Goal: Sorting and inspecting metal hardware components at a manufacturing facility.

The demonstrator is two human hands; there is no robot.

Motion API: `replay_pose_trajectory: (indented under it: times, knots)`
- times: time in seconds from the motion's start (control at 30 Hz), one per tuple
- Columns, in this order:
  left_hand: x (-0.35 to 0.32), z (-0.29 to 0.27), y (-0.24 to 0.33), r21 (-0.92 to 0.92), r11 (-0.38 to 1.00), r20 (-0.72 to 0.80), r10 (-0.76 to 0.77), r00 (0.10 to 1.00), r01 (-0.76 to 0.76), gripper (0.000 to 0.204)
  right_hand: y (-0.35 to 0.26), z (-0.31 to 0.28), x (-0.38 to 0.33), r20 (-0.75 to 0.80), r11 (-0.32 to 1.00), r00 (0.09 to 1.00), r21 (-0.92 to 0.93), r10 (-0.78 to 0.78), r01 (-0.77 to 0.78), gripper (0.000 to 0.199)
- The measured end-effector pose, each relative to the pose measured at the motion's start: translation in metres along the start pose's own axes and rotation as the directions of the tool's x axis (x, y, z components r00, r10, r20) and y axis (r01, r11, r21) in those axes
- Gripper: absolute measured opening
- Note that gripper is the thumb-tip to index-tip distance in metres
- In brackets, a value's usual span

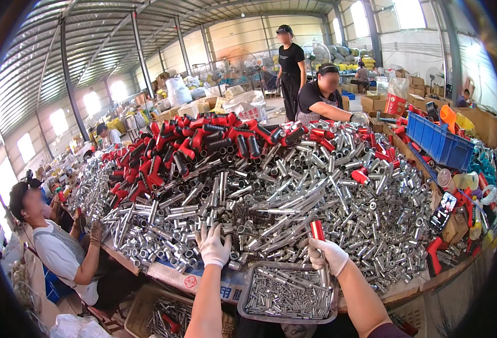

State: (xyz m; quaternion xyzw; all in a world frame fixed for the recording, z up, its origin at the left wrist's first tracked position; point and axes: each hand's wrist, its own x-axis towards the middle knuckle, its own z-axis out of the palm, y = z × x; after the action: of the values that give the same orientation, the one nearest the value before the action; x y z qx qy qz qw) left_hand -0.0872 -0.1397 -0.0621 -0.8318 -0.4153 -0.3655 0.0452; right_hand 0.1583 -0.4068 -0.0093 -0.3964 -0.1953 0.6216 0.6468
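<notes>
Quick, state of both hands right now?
Left hand: open, spread at the pile of metal parts, no grip visible.
Right hand: closed, holding a red-and-silver tube.

A ribbed metal roof [99, 42] is carried by dark columns [72, 79]; pale walls [234, 36] are pierced by windows [58, 121] (most of them glaring).

Red round emblem [190, 281] and blue characters [226, 293] noted on sheeting [166, 275] along the worktop's [125, 263] front edge; red-and-white sack [395, 105] apparently lettered, too small to read.
</notes>
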Motion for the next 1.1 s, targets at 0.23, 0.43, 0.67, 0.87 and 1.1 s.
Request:
replay_pose_trajectory:
  times: [0.23, 0.43, 0.67, 0.87, 1.1]
  knots:
    - [0.0003, -0.0011, 0.0013, -0.001, 1.000, 0.003, -0.005, 1.000, 0.005, 0.047, -0.0006, -0.0003, -0.0005, 0.012, 1.000, 1.000, -0.009, 0.005, -0.005, 0.021]
    - [-0.0003, 0.0000, 0.0010, -0.001, 1.000, 0.001, -0.007, 1.000, 0.007, 0.047, -0.0008, 0.0011, -0.0015, 0.006, 1.000, 1.000, -0.001, 0.005, -0.005, 0.021]
    - [0.0004, -0.0022, 0.0019, 0.005, 1.000, 0.011, -0.010, 1.000, 0.010, 0.047, -0.0006, 0.0007, -0.0010, -0.002, 1.000, 1.000, 0.001, 0.002, -0.002, 0.020]
    - [0.0007, 0.0009, -0.0009, 0.015, 1.000, 0.009, -0.003, 1.000, 0.003, 0.047, -0.0013, 0.0013, -0.0009, 0.004, 1.000, 1.000, -0.010, 0.002, -0.002, 0.021]
    - [0.0000, -0.0001, 0.0001, 0.006, 1.000, 0.013, -0.015, 1.000, 0.015, 0.048, -0.0016, 0.0033, -0.0026, -0.001, 1.000, 1.000, -0.014, -0.003, 0.003, 0.022]
